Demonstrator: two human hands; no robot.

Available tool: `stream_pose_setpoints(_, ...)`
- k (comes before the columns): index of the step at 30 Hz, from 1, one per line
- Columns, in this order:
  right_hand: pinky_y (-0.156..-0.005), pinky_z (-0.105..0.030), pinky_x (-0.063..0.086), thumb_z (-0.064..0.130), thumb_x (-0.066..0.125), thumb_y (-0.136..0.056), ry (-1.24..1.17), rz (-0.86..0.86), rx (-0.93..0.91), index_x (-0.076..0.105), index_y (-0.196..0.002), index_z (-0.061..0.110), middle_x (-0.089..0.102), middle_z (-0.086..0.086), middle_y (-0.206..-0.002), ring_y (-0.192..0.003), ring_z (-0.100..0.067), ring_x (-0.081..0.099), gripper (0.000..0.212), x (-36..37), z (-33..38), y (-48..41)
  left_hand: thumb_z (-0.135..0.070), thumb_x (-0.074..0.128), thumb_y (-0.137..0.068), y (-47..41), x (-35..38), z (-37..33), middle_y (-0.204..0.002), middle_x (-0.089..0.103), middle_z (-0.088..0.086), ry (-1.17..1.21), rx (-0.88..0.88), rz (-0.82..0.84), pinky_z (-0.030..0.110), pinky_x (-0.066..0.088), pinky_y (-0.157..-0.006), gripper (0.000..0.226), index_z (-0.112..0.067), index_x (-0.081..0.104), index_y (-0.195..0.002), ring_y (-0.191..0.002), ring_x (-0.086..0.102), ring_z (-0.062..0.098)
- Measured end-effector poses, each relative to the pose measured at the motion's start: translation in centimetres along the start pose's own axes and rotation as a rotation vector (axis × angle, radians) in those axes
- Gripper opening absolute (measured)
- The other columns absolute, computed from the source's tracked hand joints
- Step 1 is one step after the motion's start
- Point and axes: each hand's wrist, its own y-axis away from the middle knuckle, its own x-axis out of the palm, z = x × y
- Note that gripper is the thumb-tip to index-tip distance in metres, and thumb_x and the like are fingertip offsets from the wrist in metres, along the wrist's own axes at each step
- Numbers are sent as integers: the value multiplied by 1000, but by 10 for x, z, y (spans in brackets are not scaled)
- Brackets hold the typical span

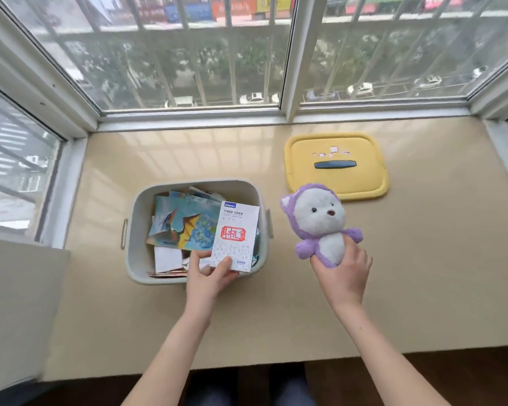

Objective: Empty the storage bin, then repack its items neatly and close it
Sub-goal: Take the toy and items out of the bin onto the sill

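Storage bin is on the worktop, open, just left of and beyond the left fingers. Inside is a loose pile of paper items. The top one is a dinosaur print, tilted, with more sheets under it close to the fingertips. My read: thin, light, floppy, and they slide over each other. Better to square them up and lift by the edges as a stack.

Left hand: fingers pinch the near edge of a white packet with a red stamp, over the bin's near right corner. It looks flat, light and semi-stiff. An edge pinch is enough; a hard squeeze would crease it.

Right hand: fingers wrap the lower body of a purple-and-white plush toy. It is upright, right of the bin and clear of it. Can't tell if it touches the worktop. Soft, light, compressible and not fragile, so a body grip anywhere works.

Yellow lid lies flat beyond the right fingers, well apart from the bin. It looks rigid. The dark centre handle is the obvious place to pick it up.

Emptying looks barely begun.
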Motion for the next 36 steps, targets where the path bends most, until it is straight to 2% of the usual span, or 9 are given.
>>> stream_pose_setpoints(2,-82,-30,30,40,75,-61,-1,52,26,57,-114,10,58,-10,-93,-87,-35,49,64,21,-19,-5,-6,66,-91,-6,13,16,-101,69,26,27,-3,-44,26,58,-70,29,-8,44,-109,-77,72,29)
stream_pose_setpoints(6,-83,-35,35,43,71,-62,36,102,52,57,-111,10,62,-9,-94,-87,-34,51,60,61,-51,-11,-6,67,-90,-21,30,34,-100,72,20,23,16,-95,28,58,-72,29,-10,44,-108,-80,73,29)
stream_pose_setpoints(12,-79,-40,36,31,81,-57,26,44,82,56,-110,7,59,-18,-90,-85,-40,52,63,99,-73,-15,-10,67,-90,-49,36,41,-98,75,13,-5,30,-92,34,59,-79,29,-14,44,-107,-82,74,28)
stream_pose_setpoints(16,-75,-41,38,36,79,-59,52,35,75,52,-112,6,54,-22,-92,-86,-40,51,67,108,-67,-15,-10,66,-91,-56,36,42,-97,75,11,-12,39,-75,31,58,-78,27,-19,44,-102,-79,73,25)
stream_pose_setpoints(21,-79,-46,43,40,84,-59,55,121,119,46,-118,8,51,-23,-102,-92,-41,49,78,105,-57,-8,-8,66,-91,-53,35,42,-95,76,9,6,45,-67,28,58,-74,29,-15,43,-106,-78,73,23)
stream_pose_setpoints(24,-90,-46,41,40,84,-63,31,169,99,49,-129,9,49,-21,-115,-104,-39,46,81,87,-50,-7,-9,66,-91,-47,32,38,-96,76,9,9,42,-71,28,58,-73,31,-11,42,-110,-80,73,24)
stream_pose_setpoints(30,-95,-45,42,47,55,-80,-75,158,-141,54,-129,5,56,-18,-122,-111,-39,52,64,30,-26,-10,-9,66,-91,-18,23,17,-102,73,16,37,77,-82,28,58,-73,31,-11,43,-112,-78,71,26)
stream_pose_setpoints(33,-101,-42,40,39,52,-86,-98,136,-305,55,-129,4,59,-15,-126,-116,-35,53,56,-2,-8,-12,-8,67,-90,7,17,5,-100,73,17,56,96,-87,29,58,-73,29,-12,45,-108,-79,71,26)
stream_pose_setpoints(36,-100,-38,39,35,51,-89,-128,109,-441,58,-127,4,59,-13,-129,-116,-31,52,50,-33,12,-5,-5,66,-90,36,5,2,-103,72,19,62,124,-85,32,59,-74,29,-9,44,-110,-93,72,26)
